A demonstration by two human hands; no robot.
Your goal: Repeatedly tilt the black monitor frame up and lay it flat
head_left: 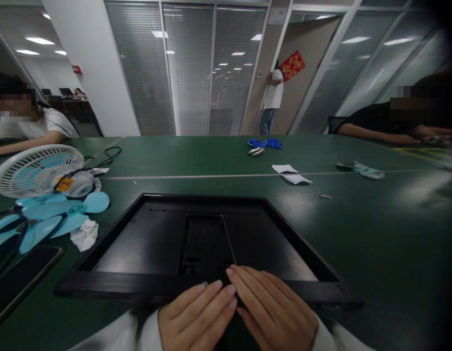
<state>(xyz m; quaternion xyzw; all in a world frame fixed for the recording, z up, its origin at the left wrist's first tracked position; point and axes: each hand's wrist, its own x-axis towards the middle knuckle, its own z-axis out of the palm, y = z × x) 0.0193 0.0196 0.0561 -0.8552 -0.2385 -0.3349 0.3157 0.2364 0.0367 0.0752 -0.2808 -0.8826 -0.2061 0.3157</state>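
A black flat monitor (152, 239) lies back-side up on the green table (375, 234) in front of me. Its recessed mount panel (206, 241) runs down the middle. My left hand (196, 317) and my right hand (273, 312) rest side by side on the near frame edge, fingers stretched flat and pressed against it. The fingertips meet just below the mount panel. A small grey thing shows at my left fingertips, too small to name.
To the left lie a white fan grille (37, 170), light blue fan blades (57, 214), crumpled tissue (85, 235) and a dark phone (17, 278). Farther off are blue gloves (265, 143), white paper scraps (289, 174) and a teal object (361, 170). Seated people flank the table; one stands at the door.
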